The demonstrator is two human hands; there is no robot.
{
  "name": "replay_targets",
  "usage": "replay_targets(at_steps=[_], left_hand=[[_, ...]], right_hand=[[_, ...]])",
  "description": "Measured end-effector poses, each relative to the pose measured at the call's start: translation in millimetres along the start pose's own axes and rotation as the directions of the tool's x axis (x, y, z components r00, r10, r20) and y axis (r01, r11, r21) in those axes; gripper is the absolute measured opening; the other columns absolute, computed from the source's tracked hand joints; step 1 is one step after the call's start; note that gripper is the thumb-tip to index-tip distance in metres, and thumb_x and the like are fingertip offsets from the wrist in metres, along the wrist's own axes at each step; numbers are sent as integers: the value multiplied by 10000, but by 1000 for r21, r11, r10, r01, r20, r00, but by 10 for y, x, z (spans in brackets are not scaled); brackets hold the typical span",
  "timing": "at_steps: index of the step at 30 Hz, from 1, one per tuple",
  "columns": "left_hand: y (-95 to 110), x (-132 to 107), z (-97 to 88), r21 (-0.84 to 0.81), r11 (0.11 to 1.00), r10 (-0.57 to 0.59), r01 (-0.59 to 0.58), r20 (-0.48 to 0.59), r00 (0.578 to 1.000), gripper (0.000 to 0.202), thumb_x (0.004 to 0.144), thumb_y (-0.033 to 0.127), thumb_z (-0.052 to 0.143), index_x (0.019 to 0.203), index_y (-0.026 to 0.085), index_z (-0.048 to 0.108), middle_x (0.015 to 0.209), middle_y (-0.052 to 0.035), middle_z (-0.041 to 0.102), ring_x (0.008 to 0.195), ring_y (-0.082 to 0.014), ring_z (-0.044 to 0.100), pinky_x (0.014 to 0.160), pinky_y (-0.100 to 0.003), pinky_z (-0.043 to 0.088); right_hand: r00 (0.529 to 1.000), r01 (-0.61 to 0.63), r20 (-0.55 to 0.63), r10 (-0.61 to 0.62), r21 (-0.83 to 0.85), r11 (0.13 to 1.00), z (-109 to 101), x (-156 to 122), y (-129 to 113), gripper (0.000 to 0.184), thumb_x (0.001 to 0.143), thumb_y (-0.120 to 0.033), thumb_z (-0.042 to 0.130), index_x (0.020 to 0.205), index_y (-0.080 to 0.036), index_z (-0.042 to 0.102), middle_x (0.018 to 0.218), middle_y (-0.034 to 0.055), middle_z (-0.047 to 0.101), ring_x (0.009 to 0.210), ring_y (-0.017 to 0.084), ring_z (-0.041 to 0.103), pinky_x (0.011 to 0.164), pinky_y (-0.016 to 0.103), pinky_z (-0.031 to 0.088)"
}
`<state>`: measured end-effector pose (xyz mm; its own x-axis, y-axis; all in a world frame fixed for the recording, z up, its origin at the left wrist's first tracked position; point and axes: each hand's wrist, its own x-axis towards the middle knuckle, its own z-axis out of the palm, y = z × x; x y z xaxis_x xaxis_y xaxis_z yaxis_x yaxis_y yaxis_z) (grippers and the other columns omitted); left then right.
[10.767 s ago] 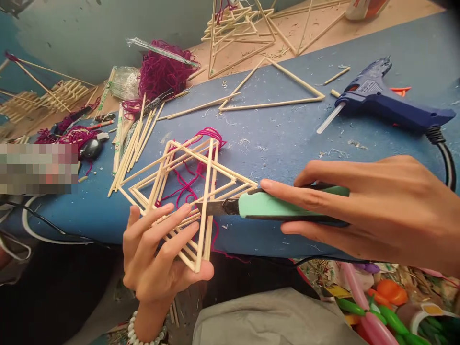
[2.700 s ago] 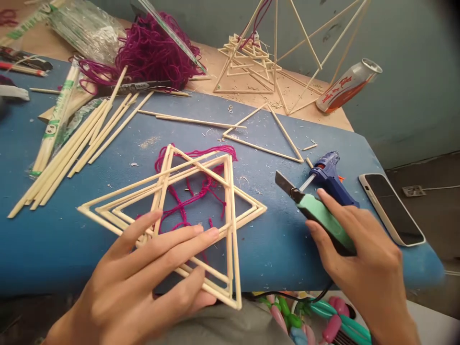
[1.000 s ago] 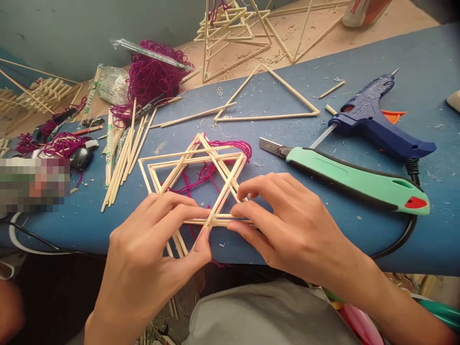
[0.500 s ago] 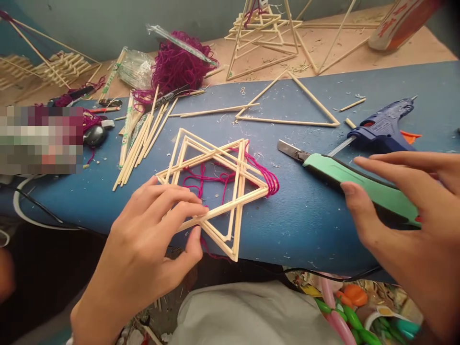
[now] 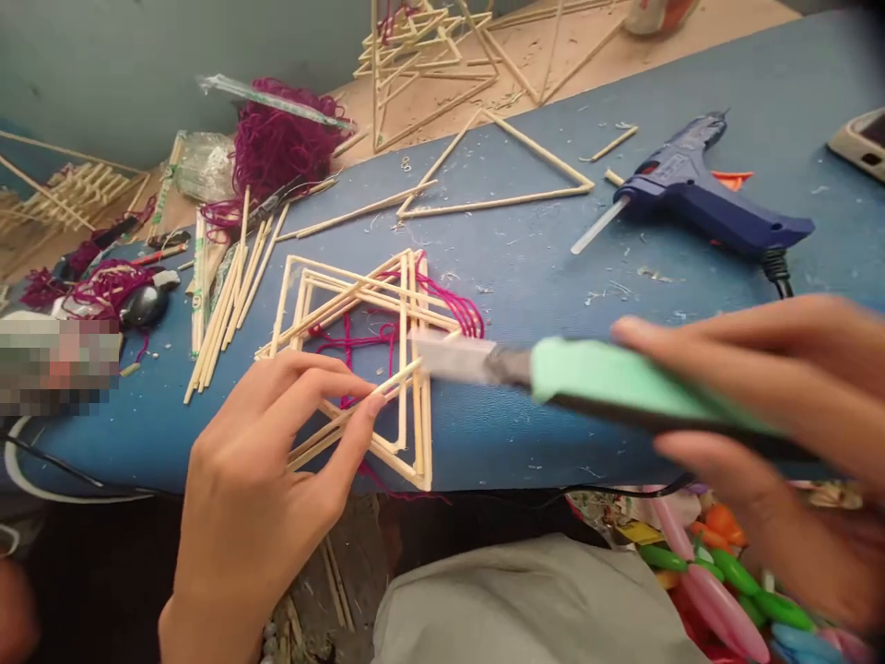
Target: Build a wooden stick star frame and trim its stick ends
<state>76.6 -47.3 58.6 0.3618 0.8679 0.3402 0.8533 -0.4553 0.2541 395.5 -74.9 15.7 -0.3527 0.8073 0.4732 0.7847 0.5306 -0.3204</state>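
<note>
A star of glued bamboo sticks (image 5: 346, 304) with magenta yarn (image 5: 456, 309) threaded through it lies on the blue work surface (image 5: 525, 249) near its front edge. My left hand (image 5: 269, 461) grips the star's lower left part, fingers curled over the sticks. My right hand (image 5: 774, 415), blurred by motion, is closed round a green-handled utility knife (image 5: 608, 392). The knife's blade (image 5: 449, 358) points left and reaches the star's right side.
A blue glue gun (image 5: 698, 198) with its cord lies at the right, a phone (image 5: 864, 138) beyond it. A flat stick triangle (image 5: 546, 161), loose sticks (image 5: 228, 286), a magenta yarn heap (image 5: 277, 148) and stick pyramids (image 5: 415, 46) lie further back. Balloons (image 5: 712, 590) show below the edge.
My right hand has picked the knife up off the surface and swung its blade left to the star. My left hand has kept hold of the star, which has turned slightly.
</note>
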Motion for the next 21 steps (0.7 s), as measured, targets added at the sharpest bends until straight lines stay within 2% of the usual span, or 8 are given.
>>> replay_targets(at_steps=[2,5,12,16,21], left_hand=[[15,1,25,0,1000,5,-5,-20,1000,61,993,191,667,971,244,649,986,12,686,936,-160,671,903,-309,506],[43,-3,45,13,1000,7,-6,-30,1000,76,994,178,680,974,243,646,945,33,694,889,-128,662,877,-270,501],[55,-11,32,42,999,2,0,-32,999,70,989,196,701,976,254,664,882,60,683,781,-100,636,806,-242,504],[41,-10,25,46,999,-3,4,-37,999,62,986,214,706,959,256,668,868,61,683,780,-105,652,784,-246,512],[31,-24,35,99,995,25,-19,-54,998,57,979,216,715,975,255,672,890,56,709,837,-124,691,831,-261,530]], right_hand=[[998,68,1,-68,41,997,69,-8,-116,475,1002,-258,619,1473,-207,580,1207,95,667,885,215,642,754,382,491],[990,136,-38,-135,18,991,193,-17,-201,443,984,-251,650,1417,-161,619,1180,100,684,938,224,653,787,374,490],[995,83,-60,-86,-44,996,244,-6,-186,399,1004,-302,616,1385,-188,646,1134,81,695,823,208,641,663,373,443],[995,83,-49,-85,-43,996,218,5,-194,393,1003,-315,614,1378,-203,644,1149,78,693,855,221,662,634,370,446],[997,65,-40,-67,-49,997,189,14,-203,384,1018,-339,587,1383,-224,626,1130,69,694,809,203,648,596,352,430]])
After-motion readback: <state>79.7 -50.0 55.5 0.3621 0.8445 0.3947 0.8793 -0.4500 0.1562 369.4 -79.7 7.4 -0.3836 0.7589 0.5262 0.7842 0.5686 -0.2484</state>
